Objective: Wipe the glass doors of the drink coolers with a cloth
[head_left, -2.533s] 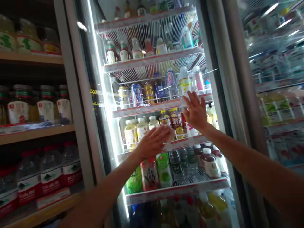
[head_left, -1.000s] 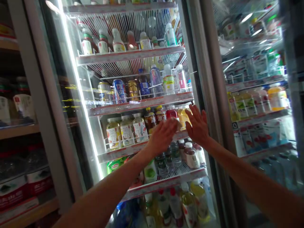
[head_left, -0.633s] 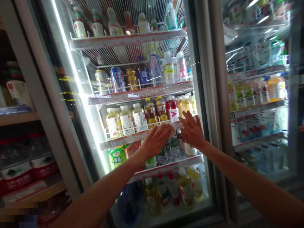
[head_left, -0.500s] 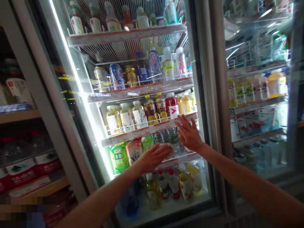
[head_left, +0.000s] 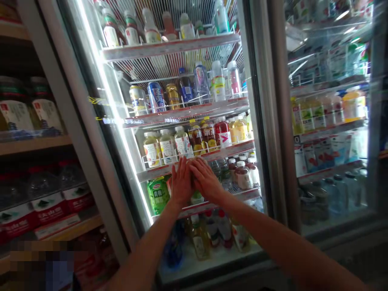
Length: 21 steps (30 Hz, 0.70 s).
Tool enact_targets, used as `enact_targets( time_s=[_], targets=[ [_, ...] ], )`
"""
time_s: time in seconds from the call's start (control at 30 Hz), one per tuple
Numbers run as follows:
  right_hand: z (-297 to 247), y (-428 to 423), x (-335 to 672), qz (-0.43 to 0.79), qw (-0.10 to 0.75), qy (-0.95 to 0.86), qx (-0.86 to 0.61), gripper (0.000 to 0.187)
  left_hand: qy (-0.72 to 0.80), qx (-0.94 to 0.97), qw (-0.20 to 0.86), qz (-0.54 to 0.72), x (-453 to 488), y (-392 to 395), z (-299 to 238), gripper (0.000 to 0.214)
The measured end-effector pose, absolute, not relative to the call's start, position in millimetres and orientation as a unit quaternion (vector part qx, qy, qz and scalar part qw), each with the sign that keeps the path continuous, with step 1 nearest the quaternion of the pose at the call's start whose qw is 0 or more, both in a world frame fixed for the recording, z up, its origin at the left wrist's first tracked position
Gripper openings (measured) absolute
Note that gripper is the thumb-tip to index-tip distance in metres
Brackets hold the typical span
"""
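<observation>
My left hand point(head_left: 182, 184) is raised before the lit drinks fridge, its fingers stretched upward. My right hand point(head_left: 209, 181) meets it from the right, with fingers extended and the tips beside or over the left fingertips. No held thing can be made out in either hand. Reflections show on the fridge's glass door point(head_left: 194, 109); whether my palms press on it I cannot tell. Just above my fingertips stands a white-capped bottle point(head_left: 183, 142) on the middle shelf. A green pouch point(head_left: 158, 196) is left of my left hand. My hands hide part of the shelf below.
Dark tea bottles point(head_left: 208, 134) and a red drink bottle point(head_left: 223, 132) line the middle shelf. Cans point(head_left: 156, 97) stand higher up. A metal door frame point(head_left: 273, 121) separates a second fridge on the right. Wooden shelving point(head_left: 33, 146) with bottles and red-white packs is at left.
My right hand has moved left and down to meet my left hand. My left hand has shifted left and slightly up, fingers now pointing upward. The view has shifted a little leftward.
</observation>
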State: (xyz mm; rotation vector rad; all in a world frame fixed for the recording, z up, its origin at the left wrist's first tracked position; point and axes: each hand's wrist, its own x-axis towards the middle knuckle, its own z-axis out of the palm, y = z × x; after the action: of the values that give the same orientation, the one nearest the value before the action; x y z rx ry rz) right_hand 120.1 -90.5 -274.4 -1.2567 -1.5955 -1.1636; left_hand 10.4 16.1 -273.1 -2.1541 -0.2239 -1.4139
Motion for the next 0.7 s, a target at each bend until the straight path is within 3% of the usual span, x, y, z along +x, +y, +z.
enact_targets(
  time_s=[0.2, 0.37, 0.57, 0.7],
  targets=[
    [-261.1, -42.4, 77.1, -0.495, 0.389, -0.526, -0.572, 0.05, -0.184, -0.788, 0.278, -0.518, -41.7, 34.8, -300.0, 0.086],
    [-273.5, -84.0, 141.0, -0.546, 0.336, -0.52, -0.564, 0.047, -0.202, -0.798, 0.282, -0.494, -53.3, 34.2, -303.5, 0.077],
    [-293.5, -134.8, 216.9, -0.589, 0.479, -0.299, -0.578, 0.056, -0.23, -0.796, 0.261, -0.495, -44.6, 32.7, -308.6, 0.078],
    [-305.5, -97.0, 160.1, -0.555, 0.42, -0.446, -0.563, 0.06, -0.225, -0.785, 0.283, -0.504, -44.8, 33.8, -312.1, 0.079]
  ],
)
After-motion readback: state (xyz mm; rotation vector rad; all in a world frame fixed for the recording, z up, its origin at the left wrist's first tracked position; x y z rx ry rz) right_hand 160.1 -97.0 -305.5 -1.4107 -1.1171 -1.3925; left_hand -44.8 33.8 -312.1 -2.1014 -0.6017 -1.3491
